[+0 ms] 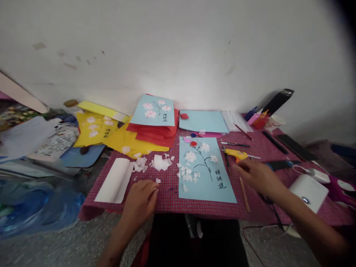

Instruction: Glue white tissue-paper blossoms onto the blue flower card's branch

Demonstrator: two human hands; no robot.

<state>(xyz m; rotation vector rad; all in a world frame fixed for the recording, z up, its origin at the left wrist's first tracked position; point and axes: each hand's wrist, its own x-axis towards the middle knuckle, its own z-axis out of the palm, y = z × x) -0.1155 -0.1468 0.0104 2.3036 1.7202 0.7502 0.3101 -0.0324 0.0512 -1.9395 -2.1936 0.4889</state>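
- Light-blue paper: the sheet (204, 176) lies flat on the table (167, 204), between the two hands. It bears white paper flowers (190, 157), a dark branch and handwritten lettering.
- Left hand (141, 196): fingers curled, beside the rolled white paper (114, 181) and near the paper scraps (162, 162). Whether the fingertips pinch a scrap cannot be told.
- Right hand (251, 174): fingers bent at the yellow glue gun (233, 152). Whether they are closed on its handle cannot be told.
- Risk, adhesive: the nozzle sits just beside the right edge of the sheet; a drip there could mark the paper. Whether the tool is hot is not shown.
- Risk, displacement: the petals (185, 173) at the left edge may be loose; a brushing hand or a draught could shift them.
- Orientation, sheet: long axis runs near to far; the lettering reads upright from the person's side.
- Orientation, glue gun: long axis runs roughly left to right; the nozzle points left, toward the sheet.
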